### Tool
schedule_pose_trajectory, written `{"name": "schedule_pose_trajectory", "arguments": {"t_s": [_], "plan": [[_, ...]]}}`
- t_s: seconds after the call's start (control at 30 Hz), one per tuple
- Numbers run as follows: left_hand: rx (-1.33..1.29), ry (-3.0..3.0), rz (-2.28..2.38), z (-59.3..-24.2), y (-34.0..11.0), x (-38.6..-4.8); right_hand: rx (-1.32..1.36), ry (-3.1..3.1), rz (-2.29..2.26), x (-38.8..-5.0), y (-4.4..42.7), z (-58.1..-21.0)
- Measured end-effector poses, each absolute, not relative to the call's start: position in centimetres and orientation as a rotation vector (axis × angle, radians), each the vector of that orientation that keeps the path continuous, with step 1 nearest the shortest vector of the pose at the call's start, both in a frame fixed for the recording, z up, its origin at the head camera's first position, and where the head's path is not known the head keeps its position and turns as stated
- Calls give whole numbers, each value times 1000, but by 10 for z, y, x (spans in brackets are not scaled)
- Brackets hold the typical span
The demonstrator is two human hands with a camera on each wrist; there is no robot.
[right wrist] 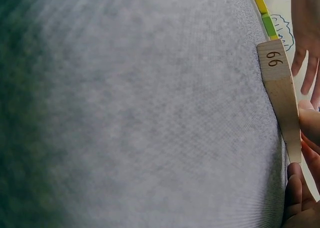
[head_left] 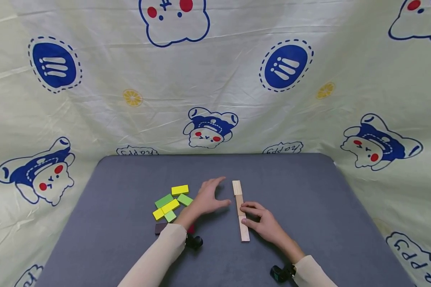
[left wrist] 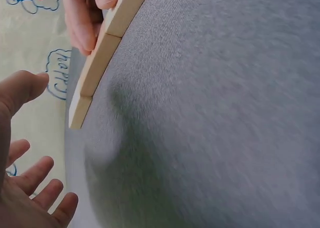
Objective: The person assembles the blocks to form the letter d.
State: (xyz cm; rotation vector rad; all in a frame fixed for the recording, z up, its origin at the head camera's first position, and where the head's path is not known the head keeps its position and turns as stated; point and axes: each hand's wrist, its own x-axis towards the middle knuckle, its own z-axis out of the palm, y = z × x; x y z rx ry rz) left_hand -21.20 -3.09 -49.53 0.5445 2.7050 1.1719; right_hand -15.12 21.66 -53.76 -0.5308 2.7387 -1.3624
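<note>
Three plain wooden blocks lie end to end in a line on the grey table: a far block (head_left: 237, 187), a middle block (head_left: 239, 205) and a near block (head_left: 244, 229). My right hand (head_left: 263, 224) rests at the right side of this row, thumb against the near block and fingertips by the middle one. In the right wrist view the near block's end (right wrist: 274, 60) carries the number 66. To the left of the row, my left hand (head_left: 207, 199) hovers with fingers spread and holds nothing. Its spread fingers also show in the left wrist view.
Left of the left hand lie yellow blocks (head_left: 170, 206), green blocks (head_left: 164, 201) and a dark block (head_left: 160, 229). A red block (head_left: 191, 229) is partly hidden by the left wrist. A printed cloth (head_left: 215, 71) hangs behind the grey table (head_left: 291, 179).
</note>
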Motion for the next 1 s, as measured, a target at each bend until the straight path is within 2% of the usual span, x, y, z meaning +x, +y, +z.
{"name": "schedule_pose_trajectory", "arguments": {"t_s": [0.27, 0.6, 1.0], "plan": [[525, 2831, 1119, -502, -64, -195, -534, 2752, -1373, -152, 217, -540], [315, 2998, 1153, -513, -102, -171, -566, 2750, -1390, -152, 217, -540], [122, 3089, 1165, -519, -130, -163, -574, 2742, -1394, -152, 218, -542]]}}
